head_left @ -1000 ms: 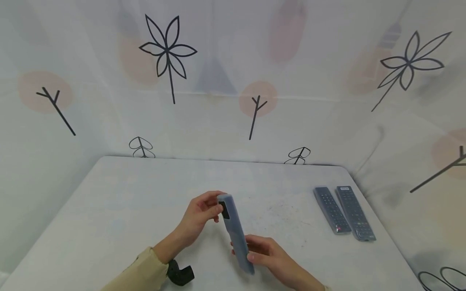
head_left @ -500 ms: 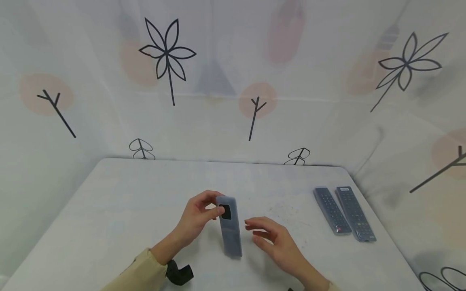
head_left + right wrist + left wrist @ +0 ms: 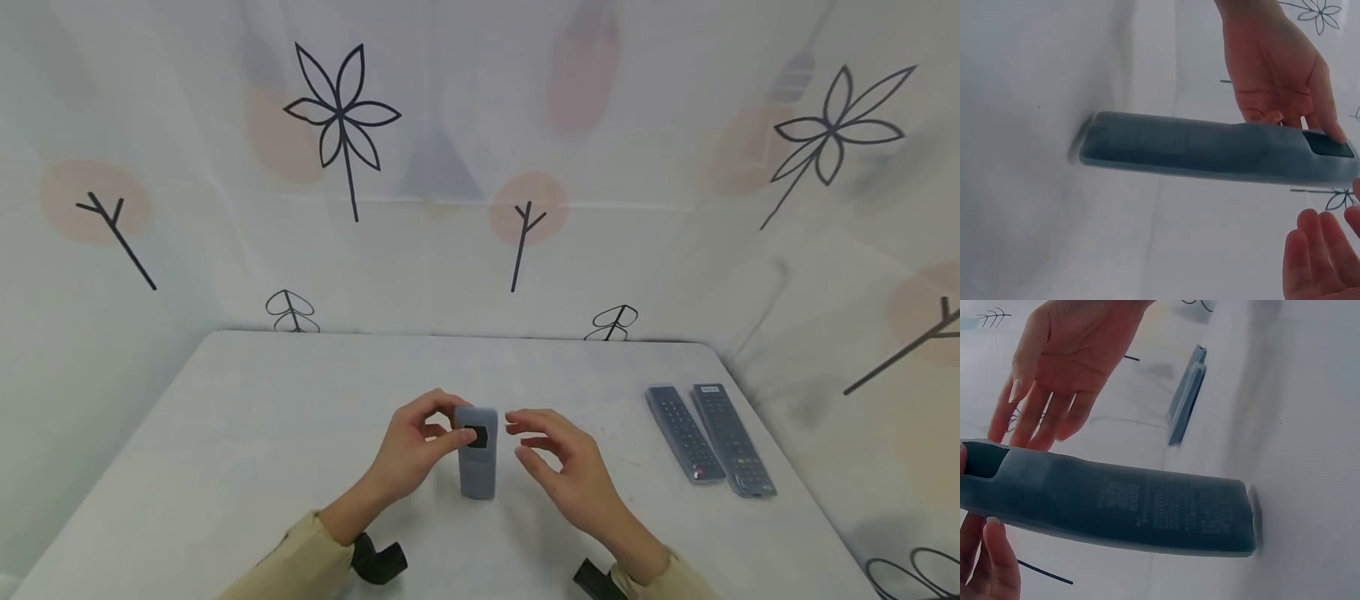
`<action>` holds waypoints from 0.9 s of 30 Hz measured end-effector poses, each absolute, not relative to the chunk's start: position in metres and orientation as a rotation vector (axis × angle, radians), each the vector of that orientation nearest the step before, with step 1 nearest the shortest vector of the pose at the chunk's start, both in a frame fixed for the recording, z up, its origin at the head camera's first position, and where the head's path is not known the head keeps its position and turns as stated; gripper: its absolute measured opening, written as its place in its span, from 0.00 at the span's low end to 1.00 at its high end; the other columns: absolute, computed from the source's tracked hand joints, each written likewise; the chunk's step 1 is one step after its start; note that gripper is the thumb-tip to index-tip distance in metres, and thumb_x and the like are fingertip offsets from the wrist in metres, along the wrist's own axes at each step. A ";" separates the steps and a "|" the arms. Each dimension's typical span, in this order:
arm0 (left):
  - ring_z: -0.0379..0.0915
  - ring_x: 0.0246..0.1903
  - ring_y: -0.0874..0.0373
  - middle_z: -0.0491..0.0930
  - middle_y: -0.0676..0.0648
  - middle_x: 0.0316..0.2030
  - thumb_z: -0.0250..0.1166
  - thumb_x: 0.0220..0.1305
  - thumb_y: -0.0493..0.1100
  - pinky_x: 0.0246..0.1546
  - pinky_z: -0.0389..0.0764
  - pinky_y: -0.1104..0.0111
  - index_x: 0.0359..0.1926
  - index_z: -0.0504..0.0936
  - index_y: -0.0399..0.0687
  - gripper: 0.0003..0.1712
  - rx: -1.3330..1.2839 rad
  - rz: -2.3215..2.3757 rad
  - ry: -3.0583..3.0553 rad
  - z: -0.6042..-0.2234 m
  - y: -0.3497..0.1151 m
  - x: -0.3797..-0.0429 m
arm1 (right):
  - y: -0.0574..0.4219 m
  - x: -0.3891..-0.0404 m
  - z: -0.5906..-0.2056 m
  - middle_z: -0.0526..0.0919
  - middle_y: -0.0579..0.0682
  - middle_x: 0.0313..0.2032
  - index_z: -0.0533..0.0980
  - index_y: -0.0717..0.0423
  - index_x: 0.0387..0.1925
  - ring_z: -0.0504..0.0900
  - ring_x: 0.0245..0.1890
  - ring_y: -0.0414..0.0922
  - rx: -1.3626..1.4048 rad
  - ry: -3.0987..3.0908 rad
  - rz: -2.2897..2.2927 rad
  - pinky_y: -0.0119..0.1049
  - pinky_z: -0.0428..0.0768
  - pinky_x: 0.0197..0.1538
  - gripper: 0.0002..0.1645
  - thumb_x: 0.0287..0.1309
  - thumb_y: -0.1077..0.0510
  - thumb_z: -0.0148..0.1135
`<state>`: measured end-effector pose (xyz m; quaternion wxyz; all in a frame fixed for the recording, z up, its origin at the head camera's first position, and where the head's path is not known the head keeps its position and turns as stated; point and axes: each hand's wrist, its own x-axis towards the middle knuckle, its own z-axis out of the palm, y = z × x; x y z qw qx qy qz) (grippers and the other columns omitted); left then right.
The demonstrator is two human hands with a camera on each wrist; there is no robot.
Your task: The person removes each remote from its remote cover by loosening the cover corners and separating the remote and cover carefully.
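Note:
A remote control [image 3: 477, 477] in a bluish translucent cover stands nearly upright at the table's middle, its back with a dark window toward me. My left hand [image 3: 412, 446] pinches its top end, the thumb over the window. In the left wrist view, printed text and a code show on the back of the remote [image 3: 1116, 497], and its lower end is right at the tabletop. My right hand [image 3: 570, 475] is just right of the remote, fingers loosely spread and holding nothing. The right wrist view shows a gap between its fingers [image 3: 1316, 250] and the remote [image 3: 1179, 147].
Two more covered remotes, a shorter one [image 3: 686, 435] and a longer one [image 3: 733, 440], lie side by side near the right edge of the white table [image 3: 300, 417]. A patterned cloth [image 3: 435, 267] rises behind the table. Black straps [image 3: 378, 562] hang at the sleeves.
My right hand has let go of the remote's lower end and moved up and away to the right. The left hand has tipped the remote from a slant to nearly upright.

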<state>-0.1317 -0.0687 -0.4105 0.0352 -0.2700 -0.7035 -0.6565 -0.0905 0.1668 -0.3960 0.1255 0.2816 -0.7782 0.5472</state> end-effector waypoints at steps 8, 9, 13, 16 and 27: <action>0.73 0.37 0.54 0.78 0.49 0.37 0.70 0.59 0.30 0.31 0.79 0.65 0.47 0.81 0.45 0.15 -0.888 -1.850 -2.152 -0.393 -0.060 -0.124 | 0.156 -0.099 -0.386 0.81 0.49 0.54 0.80 0.58 0.56 0.80 0.53 0.46 0.870 -2.188 1.453 0.40 0.81 0.49 0.22 0.60 0.70 0.67; 0.73 0.37 0.54 0.78 0.48 0.36 0.70 0.59 0.29 0.31 0.79 0.65 0.46 0.81 0.44 0.15 -0.895 -1.829 -2.152 -0.389 -0.059 -0.123 | 0.155 -0.100 -0.386 0.81 0.49 0.54 0.80 0.59 0.56 0.80 0.52 0.46 0.877 -2.175 1.431 0.39 0.81 0.49 0.22 0.59 0.70 0.67; 0.73 0.37 0.55 0.78 0.47 0.37 0.70 0.58 0.29 0.31 0.80 0.64 0.45 0.81 0.40 0.14 -0.914 -1.782 -2.126 -0.379 -0.057 -0.119 | 0.151 -0.105 -0.387 0.81 0.52 0.52 0.81 0.60 0.53 0.81 0.50 0.47 0.894 -2.128 1.381 0.37 0.81 0.47 0.22 0.56 0.70 0.69; 0.74 0.41 0.55 0.80 0.47 0.39 0.71 0.59 0.30 0.33 0.81 0.64 0.46 0.80 0.41 0.15 -0.919 -1.731 -2.124 -0.385 -0.054 -0.123 | 0.151 -0.110 -0.388 0.81 0.54 0.51 0.82 0.61 0.51 0.81 0.47 0.48 0.910 -2.097 1.346 0.35 0.80 0.46 0.21 0.54 0.71 0.71; 0.76 0.41 0.54 0.82 0.47 0.40 0.72 0.56 0.27 0.31 0.80 0.64 0.47 0.80 0.43 0.19 -1.024 -1.632 -1.974 -0.414 -0.044 -0.143 | 0.153 -0.118 -0.394 0.82 0.54 0.45 0.83 0.64 0.47 0.82 0.42 0.47 0.903 -2.035 1.246 0.27 0.79 0.44 0.24 0.45 0.73 0.75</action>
